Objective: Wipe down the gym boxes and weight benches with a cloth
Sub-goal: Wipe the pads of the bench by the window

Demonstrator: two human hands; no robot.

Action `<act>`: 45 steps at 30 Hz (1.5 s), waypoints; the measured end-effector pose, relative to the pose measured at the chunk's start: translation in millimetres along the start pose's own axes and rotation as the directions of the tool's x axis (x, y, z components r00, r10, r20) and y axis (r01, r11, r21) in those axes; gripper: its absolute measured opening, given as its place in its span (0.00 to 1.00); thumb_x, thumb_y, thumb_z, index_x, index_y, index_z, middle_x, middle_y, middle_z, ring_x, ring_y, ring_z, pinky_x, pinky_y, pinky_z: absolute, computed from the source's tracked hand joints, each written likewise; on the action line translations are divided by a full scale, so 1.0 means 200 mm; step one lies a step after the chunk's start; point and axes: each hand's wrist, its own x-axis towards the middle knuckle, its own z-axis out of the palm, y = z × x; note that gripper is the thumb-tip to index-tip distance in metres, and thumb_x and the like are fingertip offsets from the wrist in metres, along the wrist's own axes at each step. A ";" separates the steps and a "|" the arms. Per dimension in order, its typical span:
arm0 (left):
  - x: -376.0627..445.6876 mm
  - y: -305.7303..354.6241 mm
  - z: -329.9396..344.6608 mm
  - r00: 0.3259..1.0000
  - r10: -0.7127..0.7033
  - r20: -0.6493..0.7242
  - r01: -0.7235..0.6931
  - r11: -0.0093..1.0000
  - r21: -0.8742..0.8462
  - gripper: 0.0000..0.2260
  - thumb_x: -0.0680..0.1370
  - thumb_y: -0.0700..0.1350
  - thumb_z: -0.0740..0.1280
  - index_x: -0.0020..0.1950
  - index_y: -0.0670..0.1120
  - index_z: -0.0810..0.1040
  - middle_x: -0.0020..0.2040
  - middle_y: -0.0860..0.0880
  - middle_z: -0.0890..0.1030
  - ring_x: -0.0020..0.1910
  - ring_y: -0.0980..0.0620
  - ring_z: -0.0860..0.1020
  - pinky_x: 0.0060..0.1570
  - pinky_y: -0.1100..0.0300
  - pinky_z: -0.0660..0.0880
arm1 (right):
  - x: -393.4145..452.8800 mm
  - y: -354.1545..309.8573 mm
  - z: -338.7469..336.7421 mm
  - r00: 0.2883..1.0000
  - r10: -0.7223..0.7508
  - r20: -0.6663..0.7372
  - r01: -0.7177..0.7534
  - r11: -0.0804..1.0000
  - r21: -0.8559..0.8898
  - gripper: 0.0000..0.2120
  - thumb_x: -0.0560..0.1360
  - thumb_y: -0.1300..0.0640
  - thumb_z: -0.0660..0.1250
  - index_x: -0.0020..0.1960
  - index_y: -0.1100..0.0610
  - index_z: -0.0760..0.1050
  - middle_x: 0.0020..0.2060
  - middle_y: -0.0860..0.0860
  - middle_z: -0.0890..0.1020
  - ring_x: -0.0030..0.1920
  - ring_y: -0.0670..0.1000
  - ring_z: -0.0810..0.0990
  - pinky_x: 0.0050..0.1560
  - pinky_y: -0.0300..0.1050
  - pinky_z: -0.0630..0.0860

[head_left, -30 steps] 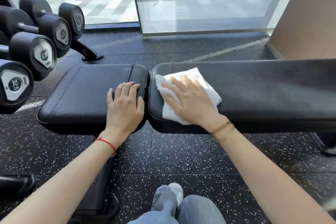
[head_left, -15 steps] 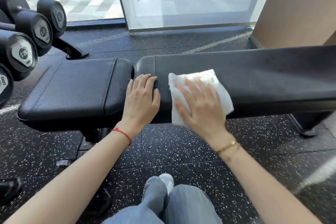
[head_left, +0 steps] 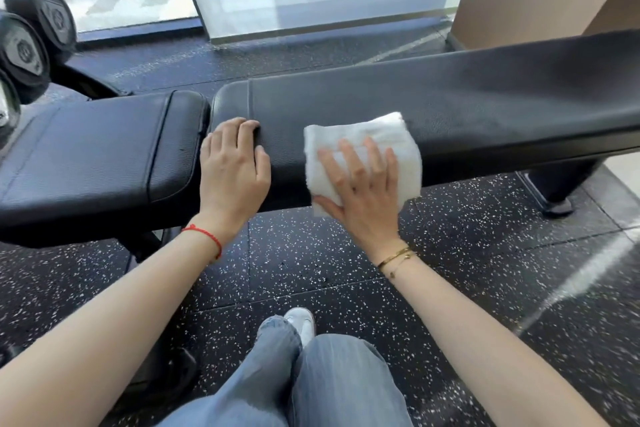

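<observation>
From the head view, the long back pad [head_left: 450, 107] of the weight bench is best wiped in overlapping passes toward its far end, with the white cloth [head_left: 363, 146] kept flat. The cloth is pressed there by the right hand [head_left: 363, 191], fingers spread straight. The left hand [head_left: 235, 166] rests flat, holding nothing, beside the seat pad [head_left: 104, 156].

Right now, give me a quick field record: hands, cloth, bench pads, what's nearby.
left hand: flat, palm down on the near end of the long back pad, beside the gap to the seat pad
right hand: spread fingers press the cloth onto the long back pad's front edge
cloth: white, folded, draped over top and front edge
dumbbells: racked at far left
floor: dark speckled rubber
unwiped side: cannot tell
</observation>
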 end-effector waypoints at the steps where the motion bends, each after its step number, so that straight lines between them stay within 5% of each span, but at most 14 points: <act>1: 0.00 0.00 0.00 1.000 -0.002 0.003 0.002 1.000 -0.002 0.19 0.79 0.46 0.55 0.68 0.41 0.71 0.67 0.42 0.73 0.69 0.42 0.69 0.72 0.46 0.63 | 0.00 -0.02 0.00 0.998 -0.055 0.000 0.055 0.998 -0.011 0.31 0.80 0.32 0.53 0.76 0.48 0.58 0.73 0.55 0.60 0.73 0.64 0.60 0.76 0.64 0.50; 4: 0.00 0.00 -0.01 1.000 0.003 0.019 -0.003 1.000 0.008 0.20 0.79 0.47 0.55 0.68 0.41 0.71 0.68 0.42 0.73 0.70 0.42 0.69 0.72 0.46 0.62 | -0.02 0.10 0.00 0.995 -0.086 -0.044 0.086 0.996 0.016 0.32 0.79 0.31 0.53 0.76 0.48 0.58 0.74 0.55 0.61 0.74 0.62 0.60 0.75 0.62 0.55; 10: 0.00 0.01 -0.01 1.000 0.004 0.016 -0.004 0.999 0.034 0.20 0.79 0.47 0.54 0.68 0.42 0.71 0.68 0.42 0.72 0.70 0.42 0.68 0.71 0.46 0.62 | -0.08 0.34 -0.01 0.970 0.243 -0.014 -0.243 0.969 0.046 0.32 0.79 0.31 0.49 0.76 0.50 0.57 0.75 0.55 0.59 0.76 0.63 0.56 0.78 0.62 0.42; 15: 0.00 0.01 0.00 1.000 -0.001 0.009 0.000 1.000 0.030 0.20 0.79 0.46 0.54 0.68 0.42 0.71 0.67 0.42 0.72 0.69 0.42 0.69 0.71 0.46 0.62 | -0.03 0.15 0.01 1.000 -0.016 0.001 0.016 1.000 0.011 0.32 0.80 0.33 0.51 0.77 0.50 0.57 0.74 0.56 0.60 0.75 0.64 0.58 0.78 0.63 0.43; 18: 0.00 0.01 -0.01 1.000 0.002 0.010 -0.002 1.000 0.020 0.20 0.79 0.47 0.54 0.68 0.41 0.71 0.67 0.42 0.72 0.69 0.41 0.69 0.70 0.46 0.63 | -0.04 0.25 0.00 0.998 -0.053 -0.030 0.053 0.999 -0.001 0.32 0.80 0.32 0.52 0.77 0.50 0.58 0.74 0.56 0.61 0.75 0.61 0.59 0.78 0.59 0.47; 26: 0.00 0.01 0.00 1.000 0.011 0.002 -0.011 0.999 0.032 0.22 0.78 0.48 0.51 0.67 0.41 0.71 0.67 0.41 0.73 0.68 0.40 0.70 0.70 0.46 0.64 | -0.03 0.38 -0.06 0.952 0.308 -0.002 -0.307 0.949 0.074 0.28 0.82 0.37 0.49 0.74 0.52 0.65 0.71 0.55 0.67 0.74 0.60 0.62 0.78 0.58 0.47; 33: 0.00 0.01 0.00 1.000 0.015 0.008 -0.015 0.999 0.031 0.22 0.78 0.48 0.51 0.67 0.41 0.71 0.67 0.41 0.73 0.69 0.40 0.70 0.70 0.45 0.64 | 0.07 0.14 -0.10 0.996 -0.010 0.086 -0.004 0.987 0.162 0.28 0.82 0.36 0.53 0.72 0.52 0.71 0.69 0.55 0.74 0.70 0.59 0.69 0.74 0.56 0.58; 40: 0.01 0.02 -0.01 1.000 0.012 0.013 -0.012 0.999 0.051 0.22 0.78 0.48 0.51 0.67 0.41 0.71 0.67 0.41 0.73 0.69 0.41 0.70 0.70 0.45 0.64 | 0.22 0.28 -0.20 0.893 0.416 0.169 -0.439 0.889 0.133 0.21 0.82 0.42 0.55 0.63 0.52 0.78 0.62 0.51 0.80 0.66 0.58 0.73 0.69 0.54 0.63; 45: 0.01 0.01 0.00 1.000 0.004 0.016 -0.005 0.999 0.050 0.22 0.78 0.48 0.51 0.68 0.42 0.71 0.67 0.42 0.73 0.69 0.42 0.69 0.71 0.45 0.63 | 0.41 -0.04 -0.21 0.916 0.053 0.397 -0.180 0.940 0.289 0.24 0.81 0.40 0.50 0.70 0.49 0.72 0.69 0.50 0.75 0.71 0.60 0.68 0.72 0.57 0.60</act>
